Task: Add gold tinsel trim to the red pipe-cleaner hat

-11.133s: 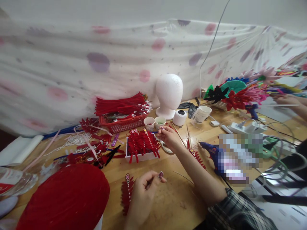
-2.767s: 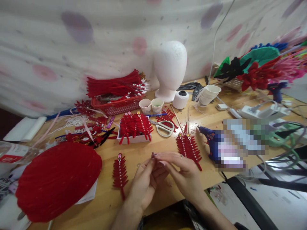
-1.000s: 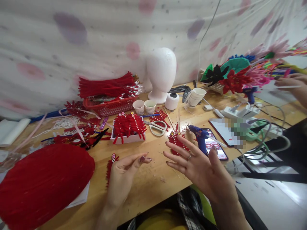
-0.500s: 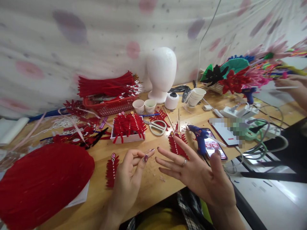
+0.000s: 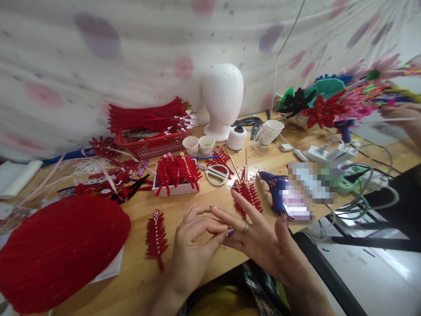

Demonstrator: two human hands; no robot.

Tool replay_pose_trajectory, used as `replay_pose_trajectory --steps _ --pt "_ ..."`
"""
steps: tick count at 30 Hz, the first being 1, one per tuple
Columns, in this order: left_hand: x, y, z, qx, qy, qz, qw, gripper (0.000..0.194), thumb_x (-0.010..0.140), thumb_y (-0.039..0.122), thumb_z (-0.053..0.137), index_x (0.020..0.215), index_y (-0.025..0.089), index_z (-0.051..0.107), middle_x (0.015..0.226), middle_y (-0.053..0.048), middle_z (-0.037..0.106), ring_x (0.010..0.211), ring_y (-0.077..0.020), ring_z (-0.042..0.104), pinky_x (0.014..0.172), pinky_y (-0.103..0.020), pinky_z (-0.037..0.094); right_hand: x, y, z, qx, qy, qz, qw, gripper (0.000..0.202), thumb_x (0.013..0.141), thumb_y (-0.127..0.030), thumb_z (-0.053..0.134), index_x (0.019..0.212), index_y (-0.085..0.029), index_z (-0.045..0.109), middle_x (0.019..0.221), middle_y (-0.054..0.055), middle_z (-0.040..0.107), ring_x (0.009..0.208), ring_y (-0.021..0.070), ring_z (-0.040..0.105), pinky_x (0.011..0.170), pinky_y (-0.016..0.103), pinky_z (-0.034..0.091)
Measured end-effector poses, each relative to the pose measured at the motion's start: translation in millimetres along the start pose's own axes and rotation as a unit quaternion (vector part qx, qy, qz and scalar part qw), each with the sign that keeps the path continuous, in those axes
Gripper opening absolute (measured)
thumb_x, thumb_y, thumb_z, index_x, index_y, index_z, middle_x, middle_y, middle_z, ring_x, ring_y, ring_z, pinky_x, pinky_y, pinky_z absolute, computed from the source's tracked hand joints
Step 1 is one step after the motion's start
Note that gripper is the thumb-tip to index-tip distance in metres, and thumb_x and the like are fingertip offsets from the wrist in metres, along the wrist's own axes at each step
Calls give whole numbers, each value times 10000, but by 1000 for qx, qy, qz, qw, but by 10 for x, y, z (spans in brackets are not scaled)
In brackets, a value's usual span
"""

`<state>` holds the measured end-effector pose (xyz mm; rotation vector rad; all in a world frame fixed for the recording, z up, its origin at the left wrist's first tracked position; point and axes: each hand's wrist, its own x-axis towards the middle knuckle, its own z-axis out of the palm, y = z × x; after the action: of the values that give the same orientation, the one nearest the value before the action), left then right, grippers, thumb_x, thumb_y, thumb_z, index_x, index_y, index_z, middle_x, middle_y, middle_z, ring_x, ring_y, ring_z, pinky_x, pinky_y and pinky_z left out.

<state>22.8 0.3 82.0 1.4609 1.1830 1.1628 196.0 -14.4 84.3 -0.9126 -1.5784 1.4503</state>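
Observation:
My left hand (image 5: 199, 245) pinches thumb and fingers together at the fingers of my right hand, around the ring or little finger; whether anything small lies between them is hidden. My right hand (image 5: 263, 239) is held palm up with its fingers stretched out and a silver ring (image 5: 246, 227) on one of them. To the left on the table lies a red feather-shaped piece (image 5: 157, 239) with a row of pearls and a round pink gem on top. Just beyond my right hand are similar red pieces (image 5: 246, 196), with the blue glue gun (image 5: 274, 188) beside them.
A white box (image 5: 179, 189) of red pieces and scissors (image 5: 217, 174) sit ahead. Behind stand paper cups (image 5: 207, 145), a thread spool (image 5: 236, 138) and a foam head (image 5: 223, 96). A large red oval (image 5: 66, 250) covers the left. Another person's hand (image 5: 401, 120) works at right.
My left hand has moved right, from being apart to touching my right hand's fingers. My right hand's fingers stay stretched, shifted slightly. The view has moved a little.

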Motion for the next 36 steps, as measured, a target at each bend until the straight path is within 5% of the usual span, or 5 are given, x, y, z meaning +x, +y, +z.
replay_pose_trajectory --steps 5,12,17,21,36 --pt "-8 -26 -103 64 28 92 993 186 756 141 771 730 322 808 724 -10 776 757 -200 680 1126 -415 345 -134 54 -134 145 10 39 989 637 980 -641 328 1537 -333 298 1491 147 503 1260 274 600 1013 503 504" --pt "48 -79 -236 -120 182 -60 974 120 636 207 875 667 209 759 709 -7 725 640 -132 652 657 -210 547 -259 76 -408 84 155 67 982 284 895 -423 686 1126 -258 679 968 74 776 905 224 748 871 410 605" --pt "141 -91 -278 -389 151 -202 886 356 460 294 968 638 179 682 632 52 648 535 -55 599 489 -106 507 -37 137 -151 62 210 56 974 269 779 -411 806 906 -211 680 682 3 702 627 132 687 603 236 591" --pt "111 -60 -206 -470 121 -252 838 366 466 246 970 670 184 672 635 68 616 573 -43 610 517 -81 512 184 103 228 2 106 35 994 455 798 -325 789 1222 -250 639 1153 75 726 984 193 713 820 324 617" --pt "74 -75 -221 -418 19 -236 877 276 603 297 919 665 171 682 669 20 706 678 -118 691 733 -261 599 296 51 235 -134 138 29 981 131 861 -254 656 856 -199 775 766 38 783 648 148 701 552 233 525"
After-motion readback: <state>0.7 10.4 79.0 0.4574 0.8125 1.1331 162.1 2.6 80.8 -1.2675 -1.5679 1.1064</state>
